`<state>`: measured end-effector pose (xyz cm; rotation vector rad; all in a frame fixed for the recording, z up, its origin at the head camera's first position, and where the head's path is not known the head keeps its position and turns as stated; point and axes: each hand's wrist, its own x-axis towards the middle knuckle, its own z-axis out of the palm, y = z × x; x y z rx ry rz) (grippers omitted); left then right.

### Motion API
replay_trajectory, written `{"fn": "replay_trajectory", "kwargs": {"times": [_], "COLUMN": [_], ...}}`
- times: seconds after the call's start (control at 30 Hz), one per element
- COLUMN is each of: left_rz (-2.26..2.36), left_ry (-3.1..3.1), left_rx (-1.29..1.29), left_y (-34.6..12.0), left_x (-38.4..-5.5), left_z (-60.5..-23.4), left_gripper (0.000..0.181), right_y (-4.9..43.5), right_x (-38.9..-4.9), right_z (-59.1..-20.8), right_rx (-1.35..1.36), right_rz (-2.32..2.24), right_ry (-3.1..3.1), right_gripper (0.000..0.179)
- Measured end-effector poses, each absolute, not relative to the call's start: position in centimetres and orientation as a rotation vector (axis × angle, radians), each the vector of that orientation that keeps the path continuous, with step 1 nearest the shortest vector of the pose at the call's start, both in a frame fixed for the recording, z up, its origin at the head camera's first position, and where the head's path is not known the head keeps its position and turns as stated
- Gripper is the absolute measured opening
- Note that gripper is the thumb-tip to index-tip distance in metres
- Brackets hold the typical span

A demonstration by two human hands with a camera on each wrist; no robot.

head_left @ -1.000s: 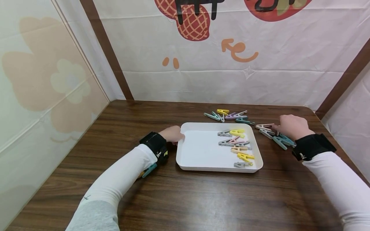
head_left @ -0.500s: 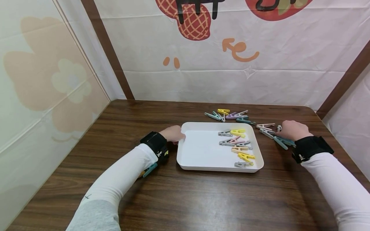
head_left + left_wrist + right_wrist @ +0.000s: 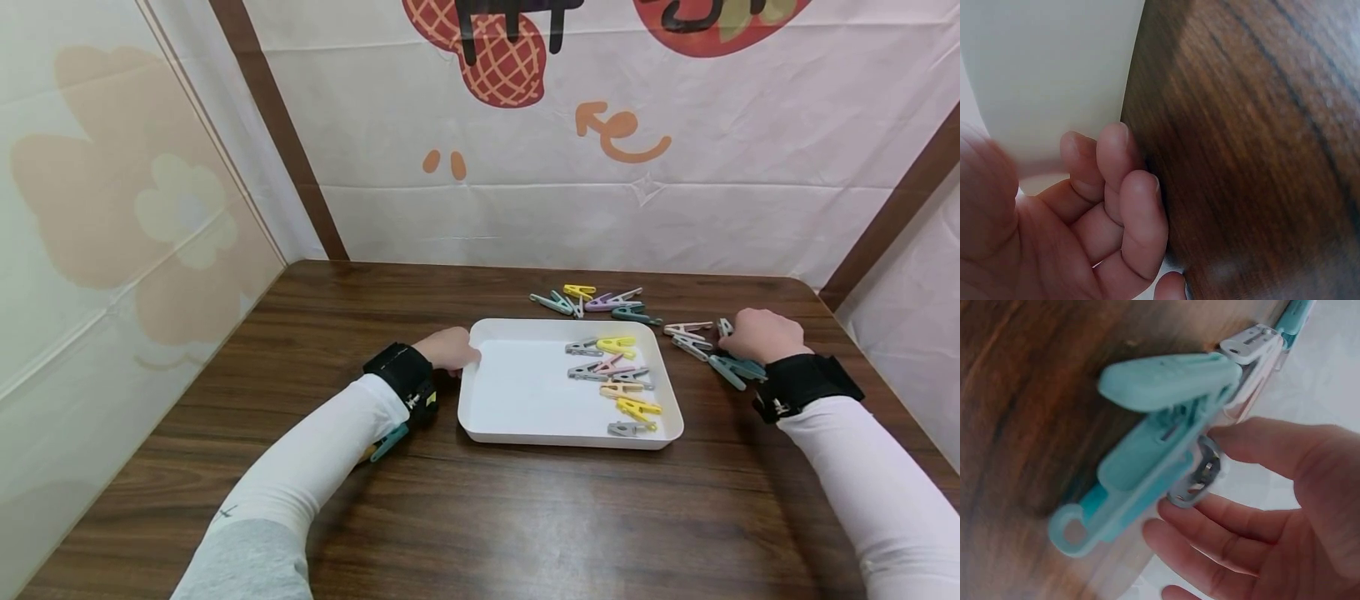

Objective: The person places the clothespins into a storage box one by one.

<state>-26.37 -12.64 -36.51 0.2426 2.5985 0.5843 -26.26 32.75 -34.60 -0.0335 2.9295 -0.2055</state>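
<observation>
Head view: left hand [image 3: 450, 347] grips the white tray [image 3: 517, 392] at its left edge; right hand [image 3: 763, 336], over the table [image 3: 555, 517] right of the tray, pinches a gray clothespin [image 3: 1200, 477] between thumb and fingertips, teal clothespins [image 3: 1154, 450] crowded just beside it. Likely risks: gray one slipping, pinch looks fingertip-only; teal ones getting snagged or knocked, being so close

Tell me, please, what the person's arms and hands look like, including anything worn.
The left hand and right hand are bare. The left sleeve is white, turning grey higher up, with a small dark mark; the right sleeve shows white. The left wristband is black with a small yellow patch; the right wristband is black too.
</observation>
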Motion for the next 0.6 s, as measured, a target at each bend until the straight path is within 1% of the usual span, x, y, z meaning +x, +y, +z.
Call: {"fn": "replay_trajectory", "kwargs": {"times": [0.1, 0.23, 0.43, 0.6], "left_rz": [0.589, 0.596, 0.587, 0.583], "left_ry": [2.606, 2.602, 2.606, 2.609], "left_rx": [0.265, 0.263, 0.259, 0.253], "left_y": [-12.6, -12.7, -12.7, -12.6], "left_x": [-26.1, -26.2, -26.4, -26.3], "left_z": [-36.3, -36.3, -36.6, -36.6], "left_gripper": [0.021, 0.021, 0.021, 0.021], "right_y": [32.3, 30.6, 26.3, 22.9], "right_x": [-26.0, -25.9, -25.2, -24.5], "right_z": [-34.1, -33.0, -31.6, -31.0], "right_rx": [-0.028, -0.079, -0.296, -0.506], "right_rz": [-0.220, -0.215, -0.217, -0.224], "right_ry": [3.026, 3.137, 3.240, 3.273], "right_gripper": [0.027, 0.026, 0.021, 0.024]}}
